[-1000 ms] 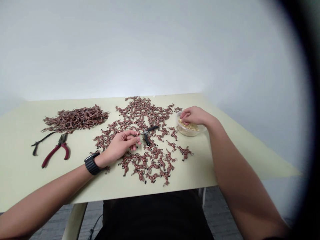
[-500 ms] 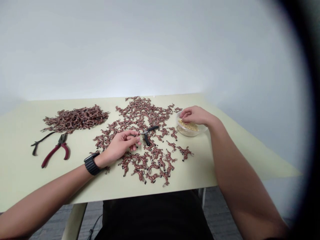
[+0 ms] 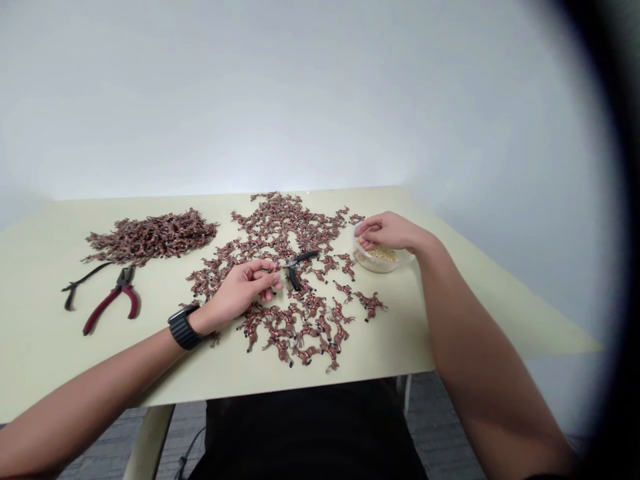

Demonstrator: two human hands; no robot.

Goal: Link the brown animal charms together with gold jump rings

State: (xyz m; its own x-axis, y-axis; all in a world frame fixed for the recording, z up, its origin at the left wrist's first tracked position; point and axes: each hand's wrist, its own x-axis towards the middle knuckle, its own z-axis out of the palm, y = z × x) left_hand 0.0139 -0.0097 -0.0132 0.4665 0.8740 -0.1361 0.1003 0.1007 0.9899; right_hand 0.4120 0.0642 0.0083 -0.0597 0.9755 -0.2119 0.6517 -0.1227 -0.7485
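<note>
My left hand (image 3: pixel 250 280), with a black watch on its wrist, hovers low over the spread of small brown reindeer figures (image 3: pixel 313 327). Its thumb and fingers are closed; whatever tiny thing sits at their tips is too small to make out. Just beyond those fingertips are black-handled pliers (image 3: pixel 296 270), lying among the figures with handles apart. Over a clear plastic tub (image 3: pixel 377 267) of tiny gold-coloured metal pieces (image 3: pixel 383 252) is my right hand (image 3: pixel 387 231), its fingers curled and pinched together. What it holds, if anything, is hidden.
A dense heap of the same brown figures (image 3: pixel 153 237) stands at the back left of the pale yellow table (image 3: pixel 395 347). Nearer lie red-handled pliers (image 3: pixel 117 300) and a thin black tool (image 3: pixel 83 283). A wall (image 3: pixel 225 100) rises behind the table.
My right hand has lifted slightly from the gold pieces, its fingers drawn more together. My left hand and the black-handled pliers have stayed in place.
</note>
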